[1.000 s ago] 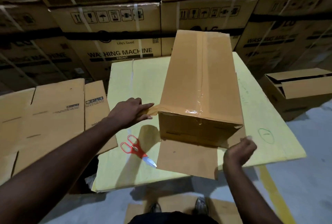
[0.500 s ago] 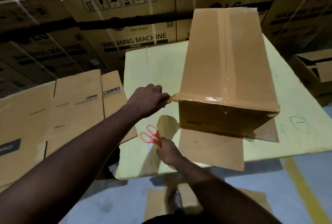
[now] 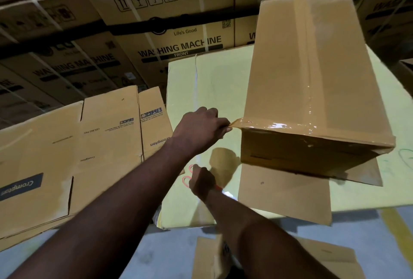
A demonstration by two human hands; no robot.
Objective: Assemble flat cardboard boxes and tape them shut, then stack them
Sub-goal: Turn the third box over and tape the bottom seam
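A long brown cardboard box (image 3: 306,73) lies on the yellow-green table (image 3: 214,82), with clear tape along its top seam and across its near edge. One flap (image 3: 283,196) at the near end lies flat on the table. My left hand (image 3: 201,128) pinches the stretched strip of tape (image 3: 237,123) at the box's near left corner. My right hand (image 3: 201,181) is down on the red-handled scissors (image 3: 186,179) near the table's front edge, fingers curled over them; the blades are mostly hidden.
Flattened printed cartons (image 3: 73,151) lie in a stack left of the table. Large washing machine cartons (image 3: 178,32) form a wall behind. Cardboard pieces (image 3: 324,258) lie on the grey floor by my feet.
My right hand crossed from the right front of the box to the scissors and covers them. My left hand went from touching the tape end to pinching it taut. The view shifted left.
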